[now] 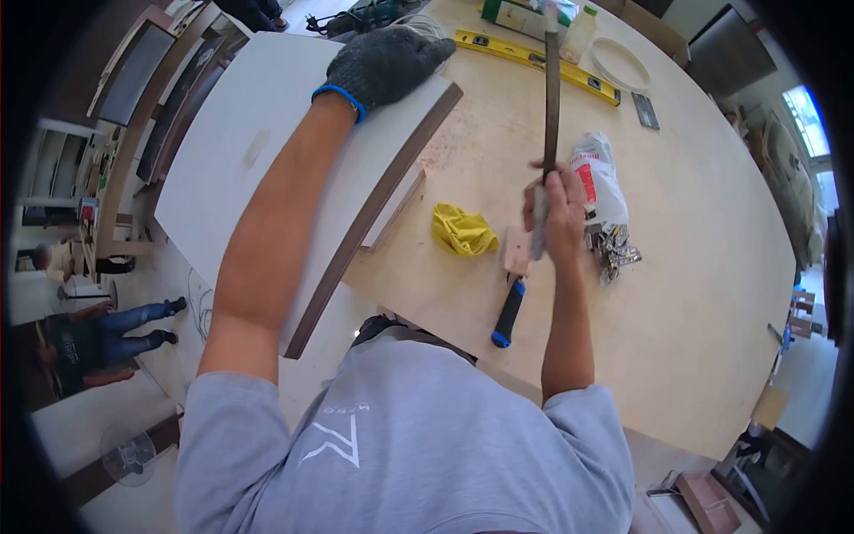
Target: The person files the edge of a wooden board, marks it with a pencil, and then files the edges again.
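Note:
My left hand (382,67), in a dark grey knit glove with a blue cuff, rests on the far end of a white panel (231,178) with a brown edge. Its fingers lie stretched toward the panel's right side. Bare, my right hand (559,214) is closed around the lower part of a long, narrow dark bar (552,98) that looks like a flat file. The bar stands nearly upright in view, pale at both ends. Just below it lie a pinkish block (516,252) and a tool with a black and blue handle (509,313). A crumpled yellow cloth (464,231) sits between panel and hand.
Right of my hand are a white plastic bag (601,182) and several metal hinges (614,254). Farther back lie a yellow spirit level (498,49), a bottle (581,34), a pale coil (620,64) and a corded power tool (374,16). A person (98,343) is on the left.

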{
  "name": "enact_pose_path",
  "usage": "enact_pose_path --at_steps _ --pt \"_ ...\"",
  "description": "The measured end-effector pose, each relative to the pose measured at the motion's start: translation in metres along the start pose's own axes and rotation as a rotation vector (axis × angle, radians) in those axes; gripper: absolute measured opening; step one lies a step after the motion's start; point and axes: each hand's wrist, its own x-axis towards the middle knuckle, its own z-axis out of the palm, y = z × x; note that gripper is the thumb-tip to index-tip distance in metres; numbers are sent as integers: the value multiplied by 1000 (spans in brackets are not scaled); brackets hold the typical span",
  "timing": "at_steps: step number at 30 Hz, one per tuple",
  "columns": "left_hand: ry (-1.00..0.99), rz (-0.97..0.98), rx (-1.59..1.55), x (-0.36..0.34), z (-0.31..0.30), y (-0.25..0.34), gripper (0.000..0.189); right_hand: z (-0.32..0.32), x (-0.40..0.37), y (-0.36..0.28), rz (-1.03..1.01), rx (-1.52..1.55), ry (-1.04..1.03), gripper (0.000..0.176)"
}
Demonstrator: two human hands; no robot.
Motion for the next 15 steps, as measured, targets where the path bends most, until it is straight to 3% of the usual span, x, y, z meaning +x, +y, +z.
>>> enact_pose_path --at_steps 2,3,5,7,8,10,12,15 --pt "-65 -36 2 4 2 -7 28 33 -38 7 31 196 -109 22" --pt "-95 -56 8 6 1 -10 30 49 -54 15 1 138 -185 20" --pt "-80 -37 -10 5 -4 -6 38 85 -82 31 22 246 -135 24" --pt "-71 -24 -34 4 -7 -2 47 102 -99 20 -49 -110 -106 43" --pt "-196 -88 2 8 -6 -2 43 108 -101 28 -183 -147 -79 49" --pt "-211 16 147 9 -5 -3 38 117 -102 50 -453 -233 -25 63" --pt "-223 103 288 7 -1 -8 36 121 -107 65 -443 -299 -1 64" --pt "23 232 232 1 4 -11 30 128 -108 66 -461 -376 36 62"
